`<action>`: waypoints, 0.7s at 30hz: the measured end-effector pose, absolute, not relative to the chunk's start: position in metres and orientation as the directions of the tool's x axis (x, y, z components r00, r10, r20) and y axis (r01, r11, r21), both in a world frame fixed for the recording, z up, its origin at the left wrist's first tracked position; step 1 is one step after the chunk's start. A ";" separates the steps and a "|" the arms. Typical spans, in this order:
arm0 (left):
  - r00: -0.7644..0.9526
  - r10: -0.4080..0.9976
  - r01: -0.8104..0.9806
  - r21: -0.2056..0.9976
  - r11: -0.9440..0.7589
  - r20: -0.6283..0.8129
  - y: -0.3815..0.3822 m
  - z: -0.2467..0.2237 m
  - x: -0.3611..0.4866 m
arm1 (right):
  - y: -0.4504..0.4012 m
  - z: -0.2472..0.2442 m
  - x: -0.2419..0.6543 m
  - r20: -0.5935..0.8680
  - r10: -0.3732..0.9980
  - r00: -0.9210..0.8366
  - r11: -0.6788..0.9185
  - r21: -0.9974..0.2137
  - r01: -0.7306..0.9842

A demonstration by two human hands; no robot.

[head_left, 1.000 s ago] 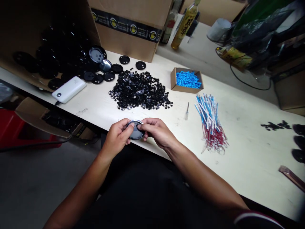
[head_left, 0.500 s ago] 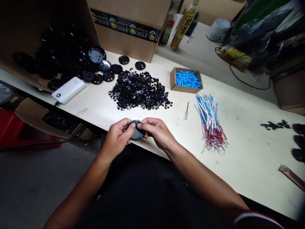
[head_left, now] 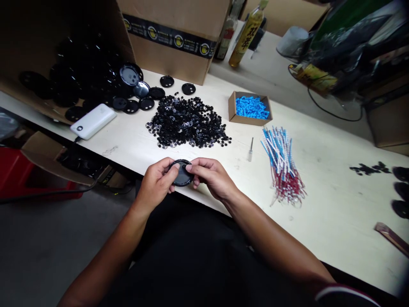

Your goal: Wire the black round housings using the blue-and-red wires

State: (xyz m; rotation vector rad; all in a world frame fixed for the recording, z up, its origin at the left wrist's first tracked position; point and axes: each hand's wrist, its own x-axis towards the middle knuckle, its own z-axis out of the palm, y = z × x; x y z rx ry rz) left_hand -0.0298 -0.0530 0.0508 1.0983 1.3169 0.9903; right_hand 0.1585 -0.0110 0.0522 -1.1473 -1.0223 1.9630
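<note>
Black disc (head_left: 183, 176), likely light, stiff and slightly slippery plastic, is held over the near edge of the bench (head_left: 326, 226). The left hand (head_left: 159, 177) and right hand (head_left: 211, 175) pinch its opposite sides, thumbs on the face; its rim should give the surest grip.

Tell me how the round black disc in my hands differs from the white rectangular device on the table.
Shape: the round black disc has a circular outline; the white rectangular device is elongated.
Colour: the disc is black with a greyish face; the device is white.
Pose: the left hand and right hand hold the disc, while the device lies on the pale table.
Both are near the table's edge.
</note>
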 end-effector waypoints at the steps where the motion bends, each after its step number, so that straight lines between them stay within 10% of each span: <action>1: 0.031 0.974 0.062 0.973 0.222 -0.224 -0.053 0.051 -0.030 | -0.011 0.053 0.159 -0.396 0.824 -0.405 -0.478 -0.869 -0.124; 21: 0.039 0.981 0.186 0.966 0.182 -0.192 -0.058 0.055 -0.021 | -0.015 0.052 0.147 -0.361 0.896 -0.260 -0.395 -0.914 -0.090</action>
